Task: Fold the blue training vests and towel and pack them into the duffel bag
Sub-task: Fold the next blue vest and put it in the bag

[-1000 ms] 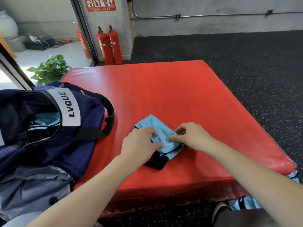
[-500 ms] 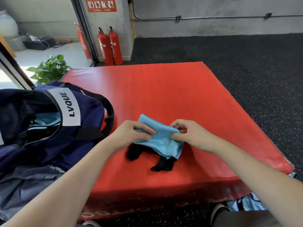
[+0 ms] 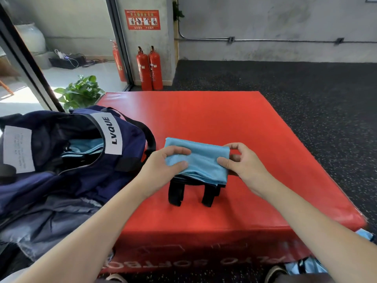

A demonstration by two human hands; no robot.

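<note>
Blue mesh fabric, a folded training vest (image 3: 201, 160), is being held just above the red padded mat (image 3: 224, 119), near the mat's front half. Left hand (image 3: 163, 166) is grasping the vest's left edge, thumb on top and fingers curled underneath; its grip is clenched on the cloth. Right hand (image 3: 240, 160) is pinching the vest's right edge between thumb and fingers, likewise grasping the fabric. Two black straps (image 3: 176, 193) are hanging from the vest's underside and touching the mat surface. Navy duffel bag (image 3: 67, 160) is sitting to the left, overlapping the mat's left edge, its top gaping open; a white label reading LVQUE (image 3: 112, 132) is showing on it. Light blue fabric (image 3: 85, 147) is lying inside the bag opening. More light blue cloth (image 3: 306, 264) is lying on the dark speckled floor (image 3: 306, 94) at the mat's near right corner. Two red fire extinguishers (image 3: 150, 68) are standing against the far wall, with a potted plant (image 3: 79, 92) behind the bag.
</note>
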